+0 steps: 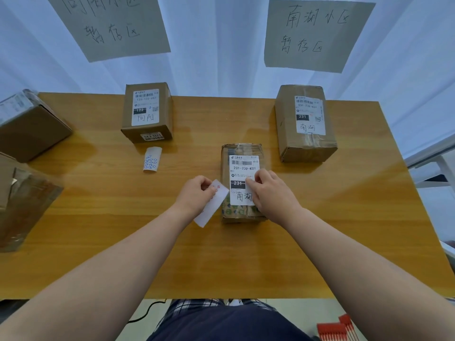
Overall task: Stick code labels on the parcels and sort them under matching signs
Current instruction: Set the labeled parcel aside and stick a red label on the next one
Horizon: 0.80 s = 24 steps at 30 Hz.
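Observation:
A small taped parcel (240, 151) lies mid-table with a white shipping label reading 231-239-K01. My right hand (272, 193) rests on that label, its fingertips pinching or pressing something small on it. My left hand (197, 193) holds a white sticker backing sheet (213, 205) just left of the parcel. A second sticker sheet (152, 159) with blue marks lies on the table. A parcel marked 122 (147, 112) stands under the left sign (110, 23). Another, marked 231 (305, 124), stands under the right sign (317, 33).
The wooden table (98, 217) carries two more cardboard boxes at its left edge, one (32, 129) behind the other (22, 200). A white curtain hangs behind. Red tags (337, 328) lie on the floor at lower right.

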Each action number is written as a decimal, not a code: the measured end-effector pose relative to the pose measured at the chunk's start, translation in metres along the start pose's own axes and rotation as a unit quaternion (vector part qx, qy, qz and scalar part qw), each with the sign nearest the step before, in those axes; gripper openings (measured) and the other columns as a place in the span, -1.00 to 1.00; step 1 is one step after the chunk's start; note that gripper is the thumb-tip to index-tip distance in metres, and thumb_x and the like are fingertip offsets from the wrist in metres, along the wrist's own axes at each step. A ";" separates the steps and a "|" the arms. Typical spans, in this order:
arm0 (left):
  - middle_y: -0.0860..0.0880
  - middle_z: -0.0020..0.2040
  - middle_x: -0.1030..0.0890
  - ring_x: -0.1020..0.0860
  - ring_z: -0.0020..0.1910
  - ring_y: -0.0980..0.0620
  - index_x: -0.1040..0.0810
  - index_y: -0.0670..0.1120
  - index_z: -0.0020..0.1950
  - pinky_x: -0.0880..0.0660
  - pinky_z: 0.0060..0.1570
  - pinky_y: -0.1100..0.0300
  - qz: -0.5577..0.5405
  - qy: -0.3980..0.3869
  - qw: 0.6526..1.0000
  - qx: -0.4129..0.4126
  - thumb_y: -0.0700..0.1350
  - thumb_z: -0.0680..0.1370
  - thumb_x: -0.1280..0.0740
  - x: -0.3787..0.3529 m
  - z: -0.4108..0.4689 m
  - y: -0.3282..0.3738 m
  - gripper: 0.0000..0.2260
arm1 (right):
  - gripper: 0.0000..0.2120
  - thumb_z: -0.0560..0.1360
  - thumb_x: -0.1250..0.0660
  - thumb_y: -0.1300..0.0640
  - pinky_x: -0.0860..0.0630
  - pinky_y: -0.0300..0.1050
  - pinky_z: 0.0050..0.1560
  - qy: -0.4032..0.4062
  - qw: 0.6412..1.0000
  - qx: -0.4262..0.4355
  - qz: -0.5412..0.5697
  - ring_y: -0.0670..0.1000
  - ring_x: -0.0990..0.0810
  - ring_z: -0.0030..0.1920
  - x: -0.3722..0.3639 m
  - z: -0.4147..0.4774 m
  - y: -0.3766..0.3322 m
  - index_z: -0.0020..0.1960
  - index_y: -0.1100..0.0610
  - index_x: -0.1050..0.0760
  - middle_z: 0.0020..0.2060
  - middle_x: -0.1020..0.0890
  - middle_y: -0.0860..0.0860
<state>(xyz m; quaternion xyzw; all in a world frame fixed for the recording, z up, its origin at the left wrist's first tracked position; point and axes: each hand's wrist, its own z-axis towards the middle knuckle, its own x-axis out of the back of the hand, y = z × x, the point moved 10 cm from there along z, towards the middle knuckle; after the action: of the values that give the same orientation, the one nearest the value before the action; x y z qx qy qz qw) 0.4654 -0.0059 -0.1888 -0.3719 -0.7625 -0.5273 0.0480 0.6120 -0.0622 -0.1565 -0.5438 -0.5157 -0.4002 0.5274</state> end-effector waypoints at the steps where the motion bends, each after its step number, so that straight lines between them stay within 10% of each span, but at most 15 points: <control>1: 0.00 -0.19 -0.49 -0.45 -0.24 0.03 -0.47 -0.11 -0.02 -0.37 -0.37 0.23 0.001 0.008 1.000 0.014 -0.12 0.58 -0.24 0.002 -0.002 -0.009 -0.92 | -0.65 0.61 -0.11 0.08 -0.39 -0.11 0.14 0.000 1.000 -0.001 -0.001 0.09 -0.41 0.13 0.001 -0.001 0.000 0.36 0.14 -0.35 0.18 -0.42 0.11; 7: -0.01 -0.21 -0.51 -0.51 -0.28 -0.01 -0.45 -0.10 -0.01 -0.46 -0.29 0.11 0.120 -0.020 0.989 0.088 -0.09 0.60 -0.21 -0.011 -0.013 -0.064 -0.90 | -0.71 0.60 -0.14 0.10 -0.42 -0.11 0.13 0.018 1.000 0.009 0.009 0.11 -0.45 0.15 0.001 -0.007 -0.003 0.26 0.19 -0.44 0.15 -0.48 0.12; 11: -0.04 0.15 -0.55 -0.50 0.15 -0.09 -0.48 -0.07 0.23 -0.33 0.17 -0.01 0.273 0.036 0.959 0.063 0.01 0.61 -0.17 -0.009 -0.011 -0.052 -0.73 | -0.71 0.59 -0.14 0.10 -0.44 -0.07 0.10 0.016 1.000 0.011 -0.018 0.11 -0.44 0.15 -0.002 -0.008 -0.004 0.24 0.18 -0.44 0.16 -0.47 0.11; 15: -0.12 0.33 -0.41 -0.43 0.25 -0.06 -0.32 -0.18 0.41 -0.41 0.22 0.05 0.073 0.039 0.996 -0.023 0.06 0.60 -0.18 -0.020 -0.004 0.001 -0.54 | -0.72 0.60 -0.17 0.03 -0.47 -0.08 0.04 0.043 0.988 -0.085 0.123 0.08 -0.42 0.13 0.005 -0.002 0.020 0.20 0.10 -0.53 0.10 -0.46 0.07; 20: -0.07 0.13 -0.54 -0.56 0.04 -0.04 -0.23 -0.07 0.45 -0.58 0.01 -0.03 -0.052 -0.055 0.996 0.055 -0.04 0.51 -0.37 -0.048 0.002 0.002 -0.44 | -0.42 0.47 -0.40 0.02 -0.52 -0.07 0.05 0.087 0.848 -0.334 0.404 0.04 -0.46 0.14 -0.015 -0.013 0.066 0.40 0.15 -0.26 0.26 -0.39 0.08; 24: -0.02 -0.02 -0.52 -0.57 -0.08 0.00 -0.24 -0.05 0.44 -0.58 -0.17 0.09 -0.111 -0.066 0.986 0.106 -0.09 0.49 -0.41 -0.050 0.002 -0.011 -0.43 | -0.52 0.46 -0.44 0.04 -0.57 -0.06 -0.10 0.008 0.721 -0.407 0.561 0.00 -0.58 -0.14 -0.051 -0.019 0.063 0.29 0.16 -0.38 0.00 -0.56 -0.01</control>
<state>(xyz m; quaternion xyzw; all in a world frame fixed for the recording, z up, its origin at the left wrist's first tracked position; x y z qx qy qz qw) 0.4956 -0.0320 -0.2212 -0.3116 -0.8521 -0.4200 -0.0223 0.6684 -0.0827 -0.2144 -0.8928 0.1001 -0.2071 0.3874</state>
